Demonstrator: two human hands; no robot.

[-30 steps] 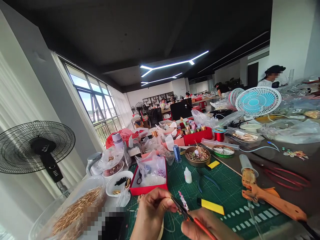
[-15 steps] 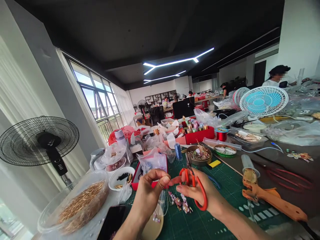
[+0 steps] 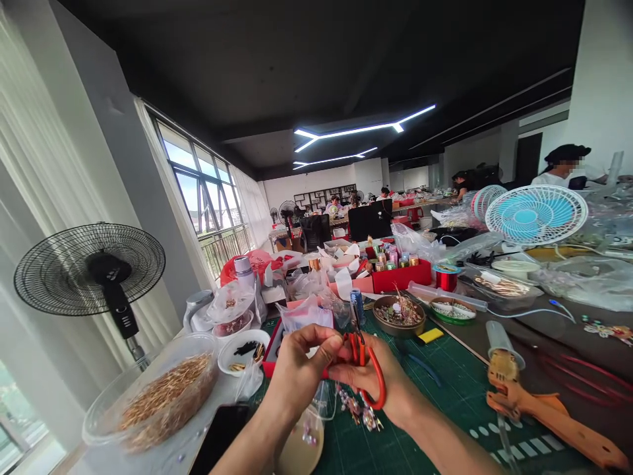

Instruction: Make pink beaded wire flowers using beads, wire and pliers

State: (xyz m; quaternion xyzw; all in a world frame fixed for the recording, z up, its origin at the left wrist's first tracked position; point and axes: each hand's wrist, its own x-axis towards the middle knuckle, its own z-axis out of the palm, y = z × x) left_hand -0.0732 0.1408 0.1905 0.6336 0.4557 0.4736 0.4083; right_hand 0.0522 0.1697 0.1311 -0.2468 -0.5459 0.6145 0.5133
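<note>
Nearest, below and left of the scissors (image 3: pixel 382 392), a tan dish (image 3: pixel 291 458) holds a few purple beads (image 3: pixel 310 435), with a phone (image 3: pixel 220 439) farther left. Just below the scissors, two beaded sprigs (image 3: pixel 370 419) seem to lie on the mat (image 3: pixel 445 389). The left hand (image 3: pixel 301 359), left of the scissors, pinches thumb against finger; whatever sits between is too small to tell. The right hand (image 3: pixel 391 376) grasps the scissors, orange handles around its fingers, blades upward. A second ago those blades angled towards the left fingertips; they have since swung up, and the right hand has drawn closer, so the two hands' fingertips appear to meet. Cutting looks set aside for now, leaving both hands' fingertips to the finer handling. Behind the scissors, a red box (image 3: pixel 268 369) lies leftward, partly covered by the left hand, and a tin (image 3: pixel 398 329) rightward. Far beyond the scissors, to the right, stands a blue-and-white fan (image 3: pixel 534 214), with a co-worker (image 3: pixel 548 179) behind it.
</note>
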